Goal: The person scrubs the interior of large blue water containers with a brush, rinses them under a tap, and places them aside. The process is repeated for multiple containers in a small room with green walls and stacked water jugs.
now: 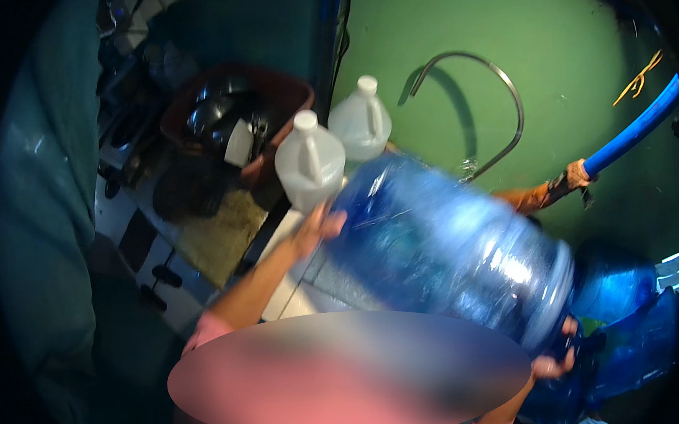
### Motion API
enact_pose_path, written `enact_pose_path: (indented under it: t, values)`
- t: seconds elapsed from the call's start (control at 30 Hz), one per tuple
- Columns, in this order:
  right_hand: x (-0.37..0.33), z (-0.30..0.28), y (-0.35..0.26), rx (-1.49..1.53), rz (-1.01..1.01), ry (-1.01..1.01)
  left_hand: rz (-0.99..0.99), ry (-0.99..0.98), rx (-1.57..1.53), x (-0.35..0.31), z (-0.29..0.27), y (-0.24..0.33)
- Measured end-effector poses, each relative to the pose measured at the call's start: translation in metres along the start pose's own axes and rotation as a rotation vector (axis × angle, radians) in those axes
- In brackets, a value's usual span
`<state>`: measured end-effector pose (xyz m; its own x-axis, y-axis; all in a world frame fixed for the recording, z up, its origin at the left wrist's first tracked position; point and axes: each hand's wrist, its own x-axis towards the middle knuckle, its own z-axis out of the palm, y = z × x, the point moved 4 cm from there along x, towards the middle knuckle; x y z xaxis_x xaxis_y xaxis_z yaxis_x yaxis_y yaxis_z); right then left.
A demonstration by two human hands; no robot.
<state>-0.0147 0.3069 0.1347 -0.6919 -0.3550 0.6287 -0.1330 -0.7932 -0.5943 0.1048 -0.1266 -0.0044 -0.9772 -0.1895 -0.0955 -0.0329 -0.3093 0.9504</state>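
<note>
There is no text, label, brand, number or sign which I am able to read here

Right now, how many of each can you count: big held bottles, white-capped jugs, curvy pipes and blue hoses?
Big held bottle: 1
White-capped jugs: 2
Curvy pipe: 1
Blue hose: 1
Total: 5

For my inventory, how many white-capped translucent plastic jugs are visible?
2: a white-capped translucent plastic jug near the left hand; a second jug behind the first. Others may be hidden.
</note>
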Motion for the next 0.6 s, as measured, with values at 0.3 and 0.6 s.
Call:
enact_pose_path:
  t: [0.3, 0.6]
  values:
    - [-0.057, -0.041, 0.093, 0.184, 0.476, 0.785, 0.386, 0.036, 0.213, -0.068, 0.023, 0.118]
    - [-0.092, 0.021, 0.227, 0.563, 0.602, 0.678, 0.711, -0.22, 1.438, -0.087, 0.113, 0.312]
